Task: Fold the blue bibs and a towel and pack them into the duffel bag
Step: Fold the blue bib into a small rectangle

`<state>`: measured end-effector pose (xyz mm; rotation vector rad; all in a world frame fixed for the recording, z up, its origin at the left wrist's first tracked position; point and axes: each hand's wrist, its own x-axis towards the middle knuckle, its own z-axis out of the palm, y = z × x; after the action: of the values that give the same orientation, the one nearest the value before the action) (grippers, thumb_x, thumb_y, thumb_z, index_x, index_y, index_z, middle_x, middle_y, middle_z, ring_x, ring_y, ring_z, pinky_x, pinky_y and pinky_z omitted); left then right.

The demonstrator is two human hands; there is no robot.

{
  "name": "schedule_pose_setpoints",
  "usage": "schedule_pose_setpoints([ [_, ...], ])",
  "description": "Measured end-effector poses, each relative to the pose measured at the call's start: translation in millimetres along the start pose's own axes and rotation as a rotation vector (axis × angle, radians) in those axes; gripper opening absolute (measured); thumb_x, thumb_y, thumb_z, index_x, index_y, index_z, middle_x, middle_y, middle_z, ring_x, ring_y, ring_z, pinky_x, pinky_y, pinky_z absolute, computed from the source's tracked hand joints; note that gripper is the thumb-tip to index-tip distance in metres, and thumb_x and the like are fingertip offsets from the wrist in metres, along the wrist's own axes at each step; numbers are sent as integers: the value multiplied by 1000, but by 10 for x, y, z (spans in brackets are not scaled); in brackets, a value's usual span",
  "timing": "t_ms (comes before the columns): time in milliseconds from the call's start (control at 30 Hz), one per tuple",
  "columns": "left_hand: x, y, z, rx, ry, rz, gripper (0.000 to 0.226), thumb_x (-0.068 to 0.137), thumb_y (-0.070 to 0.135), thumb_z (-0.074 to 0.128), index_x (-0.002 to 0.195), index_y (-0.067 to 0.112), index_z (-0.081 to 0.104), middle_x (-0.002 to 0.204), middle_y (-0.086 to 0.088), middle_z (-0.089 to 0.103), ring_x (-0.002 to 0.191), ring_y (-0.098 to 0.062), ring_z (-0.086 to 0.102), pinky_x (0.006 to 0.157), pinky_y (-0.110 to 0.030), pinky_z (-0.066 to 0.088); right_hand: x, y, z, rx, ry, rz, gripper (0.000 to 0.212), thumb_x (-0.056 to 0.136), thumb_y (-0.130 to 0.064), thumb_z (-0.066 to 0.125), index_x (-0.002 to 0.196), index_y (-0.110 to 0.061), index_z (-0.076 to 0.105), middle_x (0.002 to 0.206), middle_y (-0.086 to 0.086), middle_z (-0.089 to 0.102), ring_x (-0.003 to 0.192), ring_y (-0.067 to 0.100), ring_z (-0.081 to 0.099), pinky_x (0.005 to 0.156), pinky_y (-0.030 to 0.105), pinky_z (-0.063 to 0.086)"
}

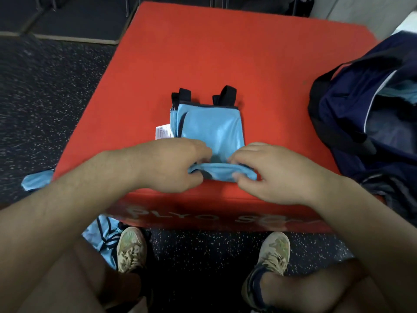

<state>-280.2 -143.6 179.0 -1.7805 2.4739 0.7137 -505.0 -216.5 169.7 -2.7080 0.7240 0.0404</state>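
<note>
A light blue bib (211, 127) with black straps and a white label lies partly folded on the red plyo box (203, 59). My left hand (167, 164) and my right hand (270, 172) both pinch its near edge, which is rolled up off the box between my fingers. The navy duffel bag (370, 118) stands open at the right edge of the box, with blue fabric showing inside. More blue bibs lie on the floor: one (37, 179) left of the box and one (101, 238) by my left shoe.
The box stands on dark speckled rubber flooring (45, 98). My knees and shoes are close to the front face of the box. Dark mats lie at the far left, and a pale wall rises at the far right.
</note>
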Motion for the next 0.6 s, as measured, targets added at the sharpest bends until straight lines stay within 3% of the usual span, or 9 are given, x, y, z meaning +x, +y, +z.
schedule_pose_setpoints([
  [100,-24,-16,-98,-43,-46,-64,7,90,26,55,86,21,55,83,6,55,73,-10,52,68,-33,44,-7,-51,-73,44,-74,5,31,85,-56,64,104,-32,55,95,-18,53,96,3,48,82,28,44],
  [200,-25,-50,-170,-117,-61,-90,14,92,25,55,80,20,50,72,4,53,64,-9,49,63,-32,43,37,-58,-65,54,-48,41,27,96,-50,53,84,-28,43,78,-11,49,77,13,48,72,41,44],
  [300,-43,-158,-193,-342,-4,-115,10,90,22,64,92,28,56,80,11,61,68,-3,54,64,-22,44,81,-17,-108,202,55,120,27,95,-50,55,84,-26,49,74,-5,56,70,16,52,68,45,46],
  [400,-95,-278,-188,-458,109,-101,28,84,16,73,102,30,56,95,17,61,82,-2,58,69,-15,43,209,34,-116,424,196,199,19,89,-47,67,89,-30,58,76,-4,64,67,15,57,64,39,46],
  [533,-64,-444,-151,-519,226,-146,27,86,21,74,105,31,57,99,14,64,88,-6,61,79,-28,49,432,80,-78,463,282,295,18,92,-41,67,89,-25,63,61,-8,55,50,4,48,50,23,36],
  [600,5,-498,-139,-566,283,-189,24,89,20,71,105,32,58,100,12,65,85,-6,61,76,-31,49,520,103,-58,447,275,363,19,95,-41,63,89,-23,64,60,-9,52,50,2,48,47,19,33],
])
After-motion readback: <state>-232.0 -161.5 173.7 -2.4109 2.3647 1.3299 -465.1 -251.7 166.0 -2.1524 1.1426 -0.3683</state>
